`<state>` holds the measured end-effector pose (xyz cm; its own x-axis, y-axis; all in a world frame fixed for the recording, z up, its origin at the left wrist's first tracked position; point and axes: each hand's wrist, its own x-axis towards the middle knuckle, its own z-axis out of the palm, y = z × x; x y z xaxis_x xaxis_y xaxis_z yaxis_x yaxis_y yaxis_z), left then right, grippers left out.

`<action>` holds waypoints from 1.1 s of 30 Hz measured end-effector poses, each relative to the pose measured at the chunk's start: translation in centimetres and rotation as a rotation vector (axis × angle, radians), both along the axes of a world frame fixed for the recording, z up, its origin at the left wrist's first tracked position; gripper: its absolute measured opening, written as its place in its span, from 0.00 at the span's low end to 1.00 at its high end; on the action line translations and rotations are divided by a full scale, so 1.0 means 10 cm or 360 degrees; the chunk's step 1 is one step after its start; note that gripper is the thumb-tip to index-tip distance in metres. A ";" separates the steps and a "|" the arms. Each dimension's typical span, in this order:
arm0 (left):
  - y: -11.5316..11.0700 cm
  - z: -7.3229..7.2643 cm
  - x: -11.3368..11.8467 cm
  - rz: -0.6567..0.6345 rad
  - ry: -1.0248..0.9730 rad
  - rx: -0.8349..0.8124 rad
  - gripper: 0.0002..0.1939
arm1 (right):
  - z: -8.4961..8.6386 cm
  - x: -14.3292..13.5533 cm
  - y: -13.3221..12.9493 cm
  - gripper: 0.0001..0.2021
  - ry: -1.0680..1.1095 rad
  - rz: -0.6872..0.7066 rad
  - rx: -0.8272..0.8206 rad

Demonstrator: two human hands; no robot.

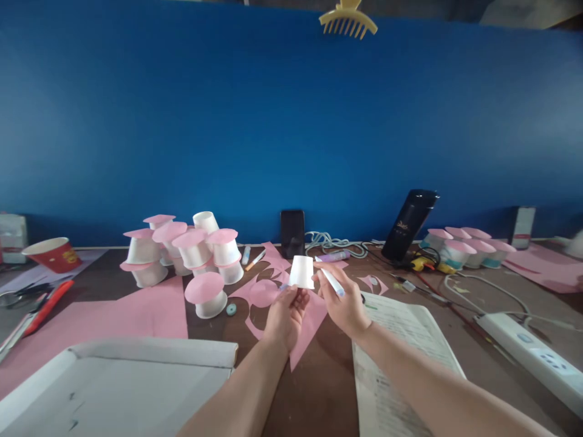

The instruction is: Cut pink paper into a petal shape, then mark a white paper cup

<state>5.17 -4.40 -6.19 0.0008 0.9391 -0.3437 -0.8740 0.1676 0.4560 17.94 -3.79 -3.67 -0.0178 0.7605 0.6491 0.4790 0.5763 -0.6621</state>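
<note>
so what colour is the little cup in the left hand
White, an upturned small cup held by the left hand; head view.

You have a plain white paper cup (302,271) in your left hand (286,315) and a white glue stick (331,281) with a blue tip in your right hand (345,305). Beneath them lies pink paper (136,312) on a dark brown table (319,388). The stacked cups (191,252) at left are white with pink circular lids. A red paper bowl (53,254) with a yellow mark sits far left. The backdrop (273,121) is solid blue, and a black phone (292,232) leans against it.
</note>
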 end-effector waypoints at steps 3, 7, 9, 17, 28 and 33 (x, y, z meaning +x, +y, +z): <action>0.00 0.02 0.01 0.0023 -0.0035 -0.0024 0.07 | 0.11 -0.03 0.20 0.13 0.0144 0.0002 -0.0082; 0.00 0.02 0.01 0.0018 -0.0031 -0.0059 0.07 | 0.19 -0.04 0.62 0.15 0.0330 -0.0143 -0.0109; 0.00 0.00 0.01 0.0041 -0.0022 -0.0113 0.06 | 0.20 -0.02 0.80 0.14 0.0114 -0.0179 -0.0027; 0.03 -0.03 0.01 0.0099 -0.0088 -0.0151 0.07 | 0.24 0.11 1.13 0.20 -0.1516 -0.0098 0.0224; 0.04 -0.04 0.02 0.0094 -0.0069 -0.0155 0.04 | 0.09 0.09 1.32 0.20 -0.1901 0.0191 0.0249; 0.04 -0.02 0.02 0.0081 -0.0053 -0.0158 0.04 | 0.10 0.14 1.41 0.21 -0.1912 0.0112 0.0235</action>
<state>5.35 -4.00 -6.40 -0.0334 0.8994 -0.4358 -0.8969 0.1654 0.4101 19.38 10.32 -2.68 -0.7067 0.6536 0.2710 0.7075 0.6582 0.2575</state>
